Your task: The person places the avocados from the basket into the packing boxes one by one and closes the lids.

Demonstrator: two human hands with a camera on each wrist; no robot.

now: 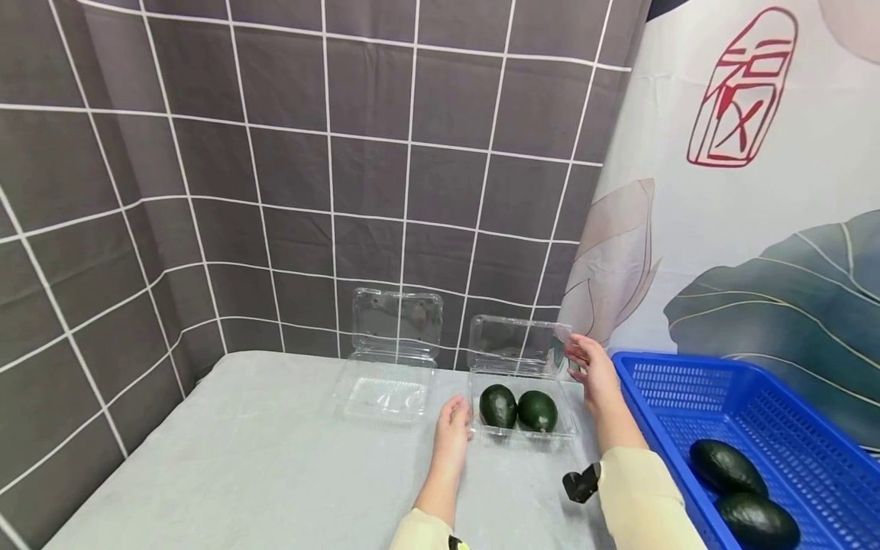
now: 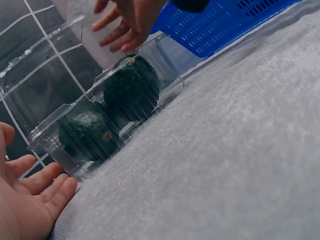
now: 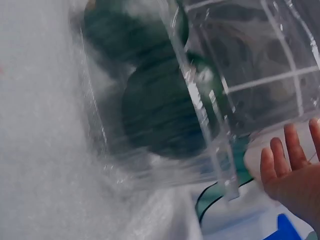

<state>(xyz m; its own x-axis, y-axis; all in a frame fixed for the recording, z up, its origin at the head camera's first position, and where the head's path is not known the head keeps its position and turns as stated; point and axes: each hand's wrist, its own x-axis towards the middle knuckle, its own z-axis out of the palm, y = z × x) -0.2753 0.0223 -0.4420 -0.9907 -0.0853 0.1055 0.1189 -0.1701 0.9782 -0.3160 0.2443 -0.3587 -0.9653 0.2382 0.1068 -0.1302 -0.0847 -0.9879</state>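
Counting two dark green fruits (image 1: 538, 412) side by side inside the clear box (image 1: 565, 420) between both hands, so judging its loading likely done. Noting its lid (image 1: 509, 345) raised at 12 o'clock, so judging closing not yet done. Seeing the left hand (image 1: 452, 424) at the box's 8 o'clock, relaxed and loosely extended, gripping nothing; cannot tell about contact. Seeing the right hand (image 1: 593, 367) at 2 o'clock beside the lid's edge, spread loosely, holding nothing; cannot tell if touching. Finding a second clear box (image 1: 385, 401) at 9 o'clock, with no fruit visible, and two more fruits (image 1: 729, 467) in a blue basket (image 1: 681, 386) at 4 o'clock, so judging more filling probably left.
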